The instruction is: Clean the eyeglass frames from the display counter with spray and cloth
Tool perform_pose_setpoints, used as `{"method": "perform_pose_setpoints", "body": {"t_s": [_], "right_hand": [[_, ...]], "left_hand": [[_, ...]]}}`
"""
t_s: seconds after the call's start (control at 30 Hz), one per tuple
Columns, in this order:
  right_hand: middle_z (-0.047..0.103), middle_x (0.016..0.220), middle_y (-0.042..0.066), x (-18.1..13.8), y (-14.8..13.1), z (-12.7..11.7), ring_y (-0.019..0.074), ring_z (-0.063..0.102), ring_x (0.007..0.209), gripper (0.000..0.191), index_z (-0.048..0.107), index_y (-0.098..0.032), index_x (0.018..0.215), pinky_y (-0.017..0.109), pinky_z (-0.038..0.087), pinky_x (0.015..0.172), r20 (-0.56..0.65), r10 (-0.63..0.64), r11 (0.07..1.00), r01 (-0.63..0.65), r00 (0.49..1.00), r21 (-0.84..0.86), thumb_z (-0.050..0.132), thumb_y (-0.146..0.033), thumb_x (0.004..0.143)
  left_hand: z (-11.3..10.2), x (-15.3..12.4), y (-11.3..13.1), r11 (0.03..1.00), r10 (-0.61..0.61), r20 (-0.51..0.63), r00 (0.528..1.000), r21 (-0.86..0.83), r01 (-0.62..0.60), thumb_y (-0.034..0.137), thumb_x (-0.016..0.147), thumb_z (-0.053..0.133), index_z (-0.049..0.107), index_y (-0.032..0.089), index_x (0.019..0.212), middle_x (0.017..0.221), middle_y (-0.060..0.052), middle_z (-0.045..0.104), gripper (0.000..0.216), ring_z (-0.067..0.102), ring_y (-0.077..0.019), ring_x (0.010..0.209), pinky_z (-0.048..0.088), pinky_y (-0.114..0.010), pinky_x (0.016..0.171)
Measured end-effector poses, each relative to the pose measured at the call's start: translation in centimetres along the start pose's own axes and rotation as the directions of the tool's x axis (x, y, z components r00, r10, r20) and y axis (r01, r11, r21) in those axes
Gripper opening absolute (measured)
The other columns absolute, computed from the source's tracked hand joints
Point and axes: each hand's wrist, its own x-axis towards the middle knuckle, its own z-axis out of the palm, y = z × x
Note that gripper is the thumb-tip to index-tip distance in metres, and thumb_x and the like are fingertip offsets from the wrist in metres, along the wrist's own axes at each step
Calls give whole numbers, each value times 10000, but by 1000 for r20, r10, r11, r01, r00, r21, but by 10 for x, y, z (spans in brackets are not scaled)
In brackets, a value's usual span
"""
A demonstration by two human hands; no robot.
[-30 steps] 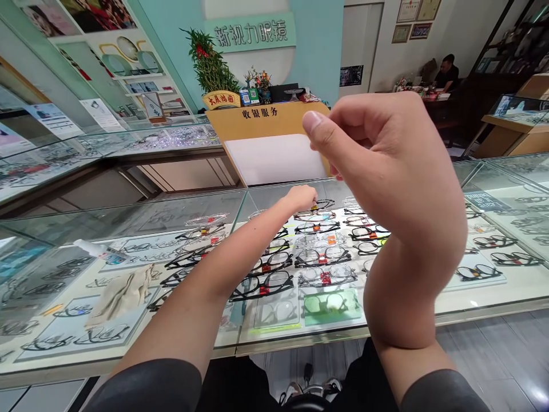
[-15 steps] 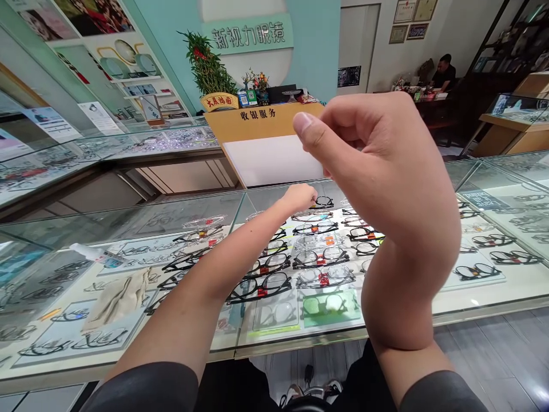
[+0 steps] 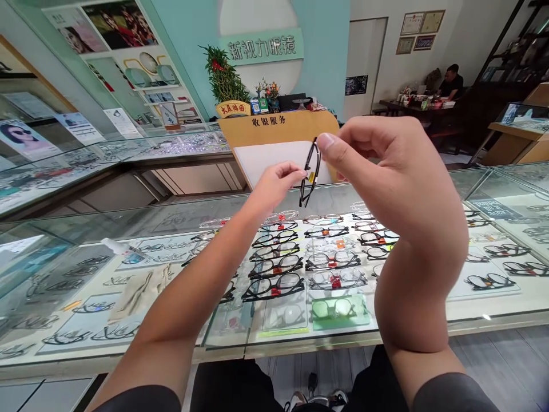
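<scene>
A pair of black-framed eyeglasses [image 3: 305, 191] with a yellow tag is held up above the glass counter, turned nearly edge-on. My left hand [image 3: 274, 183] pinches it at the side, arm stretched forward. The thumb tip of my right hand [image 3: 381, 154] meets its upper end, fingers curled behind the thumb; their exact hold is partly hidden. Beneath, inside the glass display case [image 3: 214, 343], rows of eyeglasses [image 3: 274, 286] with red and orange tags lie on pale trays. A green card [image 3: 341, 311] with clear glasses sits near the front.
On the counter's left side are a white spray bottle [image 3: 122, 250] and a beige cloth [image 3: 141, 292]. Beyond stands a wood-topped cashier desk [image 3: 278, 131] with a plant [image 3: 221, 77]. A person [image 3: 452, 83] sits at a table at the back right.
My left hand has come up from the far row with the black eyeglasses, bringing them to my right hand. The view has shifted slightly; my right hand keeps its curled pose.
</scene>
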Motion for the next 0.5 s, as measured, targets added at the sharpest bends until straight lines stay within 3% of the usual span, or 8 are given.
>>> {"method": "perform_pose_setpoints", "body": {"t_s": [0.13, 0.3, 0.4, 0.5], "right_hand": [[621, 720, 0, -1, -3, 7, 156, 541, 675, 419, 624, -237, 725, 328, 392, 618, 17, -33, 996, 32, 999, 78, 709, -524, 1018], [668, 911, 17, 2, -2, 25, 181, 621, 841, 79, 646, -257, 899, 337, 508, 733, 104, -82, 978, 60, 991, 201, 701, -240, 953], [649, 954, 6, 5, 1, 39, 173, 618, 863, 186, 607, -260, 940, 352, 522, 798, 111, -130, 962, 99, 985, 254, 622, -88, 872], [637, 924, -9, 8, 2, 55, 170, 618, 854, 279, 575, -261, 934, 358, 508, 820, 111, -156, 961, 124, 982, 248, 561, -11, 812]], "left_hand": [[-21, -41, 21, 939, -40, -43, 998, -344, 23, 450, 834, 833, 706, 229, 869, 1033, -38, 731, 257, 644, -189, 971, 502, -335, 855], [-32, -74, 44, 849, -57, 6, 998, -525, 52, 415, 850, 847, 715, 220, 988, 1190, -83, 760, 273, 681, -231, 1134, 533, -352, 931], [-41, -82, 52, 827, -48, 58, 997, -558, 73, 408, 860, 850, 708, 212, 1003, 1189, -105, 770, 282, 683, -268, 1204, 539, -387, 977], [-53, -87, 54, 823, -37, 88, 995, -563, 80, 395, 851, 870, 714, 217, 987, 1119, -83, 766, 273, 684, -249, 1123, 527, -370, 942]]}}
